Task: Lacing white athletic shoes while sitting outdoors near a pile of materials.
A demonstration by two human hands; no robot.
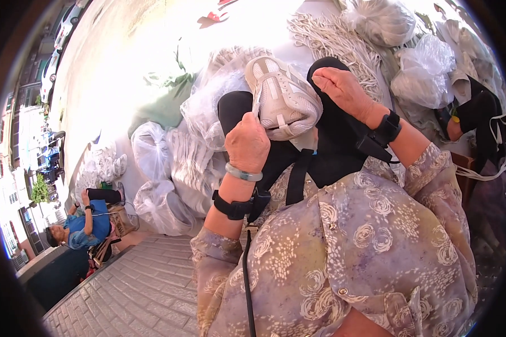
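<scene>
A beige and white sneaker (284,95) rests between my knees, its toe end pointing away from me and its heel opening toward me. At the shoe's left side my left hand (247,141) is closed in a fist, with a pale shoelace (256,105) running up from it along the shoe's edge. My right hand (346,92) is held above my right knee, to the right of the shoe and apart from it. Its fingers are curled and pinched together; whatever is between them is too small to make out.
A heap of loose white laces (343,48) lies beyond my right knee. Knotted clear plastic bags (427,70) are piled at the right, with more bags (154,151) and bundled laces (191,163) at the left. A person in blue (84,227) sits far left.
</scene>
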